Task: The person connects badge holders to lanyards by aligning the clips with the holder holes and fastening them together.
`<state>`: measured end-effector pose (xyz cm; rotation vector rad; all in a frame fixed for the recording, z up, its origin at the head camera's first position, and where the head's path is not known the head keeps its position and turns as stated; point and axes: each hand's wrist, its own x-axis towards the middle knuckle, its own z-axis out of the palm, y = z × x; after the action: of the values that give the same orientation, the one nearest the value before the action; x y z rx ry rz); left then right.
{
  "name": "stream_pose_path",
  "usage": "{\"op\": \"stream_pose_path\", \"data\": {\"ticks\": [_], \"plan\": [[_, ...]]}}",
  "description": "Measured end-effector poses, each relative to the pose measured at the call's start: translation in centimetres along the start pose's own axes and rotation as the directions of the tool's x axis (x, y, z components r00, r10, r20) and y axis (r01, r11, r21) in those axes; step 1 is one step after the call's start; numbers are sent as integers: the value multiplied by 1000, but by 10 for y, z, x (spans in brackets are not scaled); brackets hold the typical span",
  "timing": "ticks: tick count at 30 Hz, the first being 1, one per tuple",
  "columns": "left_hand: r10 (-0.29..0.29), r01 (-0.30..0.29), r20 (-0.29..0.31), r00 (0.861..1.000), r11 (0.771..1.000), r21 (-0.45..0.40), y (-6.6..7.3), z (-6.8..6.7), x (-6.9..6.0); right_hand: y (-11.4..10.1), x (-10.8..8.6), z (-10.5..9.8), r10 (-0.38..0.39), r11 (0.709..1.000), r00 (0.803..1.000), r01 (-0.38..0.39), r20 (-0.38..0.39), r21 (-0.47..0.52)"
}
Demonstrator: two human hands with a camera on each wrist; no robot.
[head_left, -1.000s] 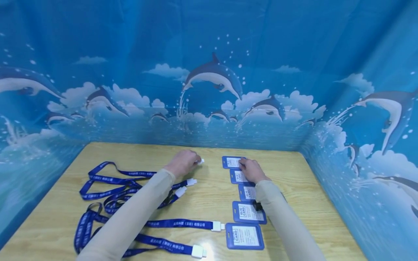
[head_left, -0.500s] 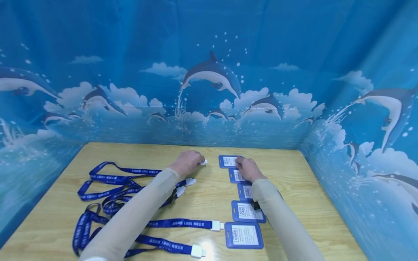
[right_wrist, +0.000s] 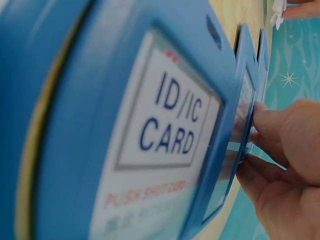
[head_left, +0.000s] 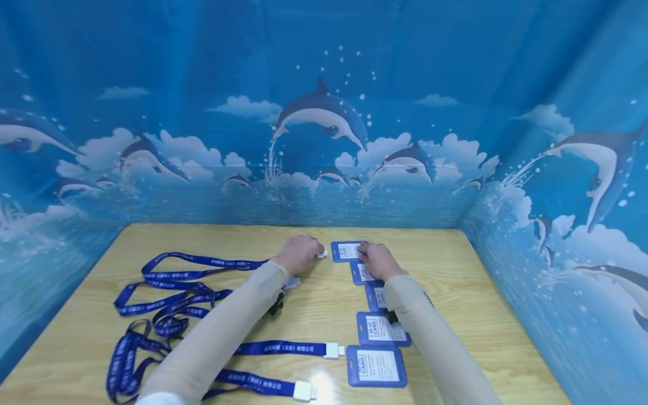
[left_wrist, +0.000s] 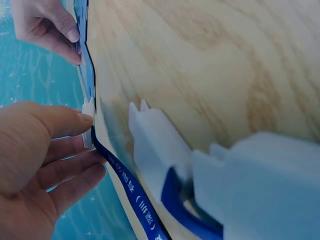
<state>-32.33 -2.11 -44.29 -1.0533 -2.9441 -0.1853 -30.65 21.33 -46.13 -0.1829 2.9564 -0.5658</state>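
Observation:
At the back of the table my left hand [head_left: 297, 255] pinches the white plastic clip [left_wrist: 88, 122] of a blue lanyard [left_wrist: 131, 182] between thumb and fingers. The strap runs back to the left from it. Across a small gap, my right hand [head_left: 379, 261] pinches the far blue card holder [head_left: 344, 251] at its right side. Its slotted end points at the clip; in the left wrist view clip and holder look close together, and whether they touch I cannot tell. In the right wrist view, a nearer card holder [right_wrist: 165, 125] fills the foreground.
Several more card holders [head_left: 377, 367] line up toward me under the right forearm. Other lanyards [head_left: 283, 347] lie looped on the left, with white clips [head_left: 304, 390] pointing right. A dolphin-print curtain [head_left: 324, 191] stands behind the wooden table [head_left: 455, 264].
My left hand has moved slightly right with the clip. The right hand has slid the far card holder left, so the gap between them has narrowed.

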Motion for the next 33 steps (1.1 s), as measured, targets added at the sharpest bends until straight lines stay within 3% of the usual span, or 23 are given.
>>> {"op": "stream_pose_path", "data": {"ticks": [15,27,33], "plan": [[18,-18,-8,1000,1000,-26,-1,10,8,-5,1,2,-49,999,999,49,-9,-23],[46,-50,-49,998,995,-83,-2,19,11,-9,0,6,-7,1000,1000,7,-7,-20],[46,-48,-39,998,998,-48,1,19,16,-9,2,4,-21,1000,1000,21,-6,-22]]}}
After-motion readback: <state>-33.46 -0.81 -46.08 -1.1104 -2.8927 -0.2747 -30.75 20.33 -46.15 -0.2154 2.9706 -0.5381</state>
